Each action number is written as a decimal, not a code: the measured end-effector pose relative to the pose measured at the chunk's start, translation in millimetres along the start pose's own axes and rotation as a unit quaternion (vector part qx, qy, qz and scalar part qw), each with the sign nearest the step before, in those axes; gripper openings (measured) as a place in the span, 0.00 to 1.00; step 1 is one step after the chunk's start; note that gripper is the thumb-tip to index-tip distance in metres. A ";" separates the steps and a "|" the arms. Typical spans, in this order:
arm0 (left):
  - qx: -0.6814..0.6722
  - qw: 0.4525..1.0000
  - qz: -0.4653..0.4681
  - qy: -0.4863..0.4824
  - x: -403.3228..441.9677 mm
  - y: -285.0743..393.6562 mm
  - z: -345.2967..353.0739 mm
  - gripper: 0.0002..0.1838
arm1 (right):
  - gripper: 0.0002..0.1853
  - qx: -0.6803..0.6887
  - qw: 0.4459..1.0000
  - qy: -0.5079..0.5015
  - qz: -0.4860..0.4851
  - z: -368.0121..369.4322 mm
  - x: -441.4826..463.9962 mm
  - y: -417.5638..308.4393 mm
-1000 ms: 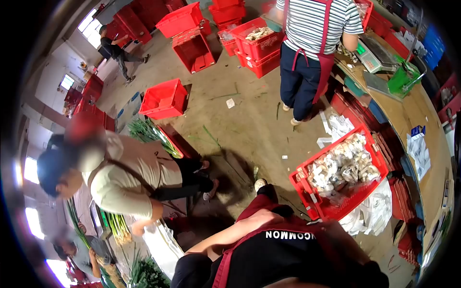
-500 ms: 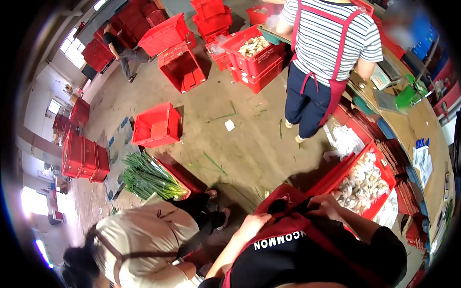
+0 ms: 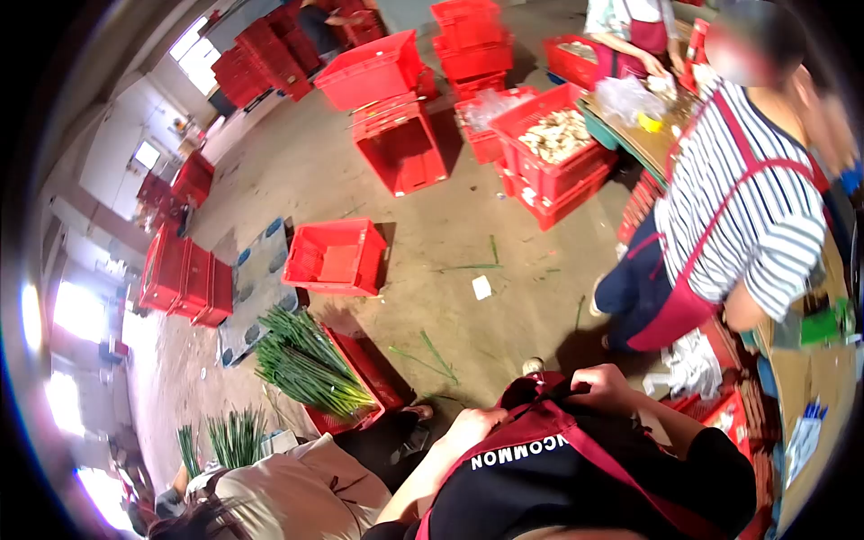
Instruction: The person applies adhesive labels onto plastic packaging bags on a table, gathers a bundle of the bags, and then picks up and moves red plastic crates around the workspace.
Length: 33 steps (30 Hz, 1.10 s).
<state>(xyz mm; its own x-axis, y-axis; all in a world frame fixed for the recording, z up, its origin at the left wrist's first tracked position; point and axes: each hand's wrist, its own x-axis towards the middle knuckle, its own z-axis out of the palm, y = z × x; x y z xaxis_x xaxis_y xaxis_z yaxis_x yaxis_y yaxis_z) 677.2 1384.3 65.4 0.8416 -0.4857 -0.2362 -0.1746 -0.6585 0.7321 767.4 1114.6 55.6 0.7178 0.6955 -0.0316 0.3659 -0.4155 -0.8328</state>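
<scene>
Both of my hands are at the front of my body, at waist height, on the dark red apron over my black shirt. My left hand is closed at the apron's left edge, its fingertips partly hidden. My right hand is closed at the other side, with dark cloth bunched between the hands. Which fold or tie each hand pinches is too small to tell. White letters show upside down on the shirt.
Left of me, long green onions fill a red crate beside a bending person in a pale top. A person in a striped shirt stands right, by a worktable. Ahead are an empty red crate and stacked crates with pale produce.
My view has swung left and slightly up, so the crates appear farther right. The striped-shirt person has turned and appears larger. My hands remain at the apron.
</scene>
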 end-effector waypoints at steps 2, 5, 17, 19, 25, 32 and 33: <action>-0.011 1.000 -0.005 0.013 17.9 -13.1 -23.3 0.09 | 0.16 -0.014 0.999 -0.031 -0.022 -16.3 41.7 12.4; -0.045 0.997 -0.014 0.060 32.6 -37.2 -38.8 0.10 | 0.17 -0.042 0.996 -0.079 -0.018 -28.4 93.2 17.9; -0.305 0.930 -0.091 0.183 108.4 -163.4 -210.5 0.10 | 0.20 -0.026 0.990 -0.110 0.088 -47.3 336.7 13.7; -0.320 0.936 -0.081 0.120 120.8 -184.4 -254.1 0.11 | 0.19 -0.019 0.990 -0.107 0.092 -49.2 373.9 -0.1; -0.157 0.986 -0.061 0.004 147.7 -250.5 -342.8 0.10 | 0.19 -0.020 0.992 -0.062 0.108 -44.4 463.3 -8.9; -0.161 0.984 -0.017 0.070 199.2 -311.9 -416.1 0.08 | 0.15 -0.020 0.987 -0.136 0.078 -76.6 556.0 17.9; -0.156 0.984 0.051 0.065 214.7 -332.0 -420.3 0.08 | 0.15 -0.015 0.988 -0.122 0.089 -85.3 562.4 25.3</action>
<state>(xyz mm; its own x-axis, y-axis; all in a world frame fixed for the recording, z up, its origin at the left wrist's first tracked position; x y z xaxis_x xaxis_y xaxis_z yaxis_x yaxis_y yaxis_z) 1130.7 1740.3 40.1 0.8899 -0.4488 -0.0814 -0.1139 -0.3915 0.9131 1230.8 1445.2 63.9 0.6097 0.7289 -0.3114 0.2661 -0.5583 -0.7858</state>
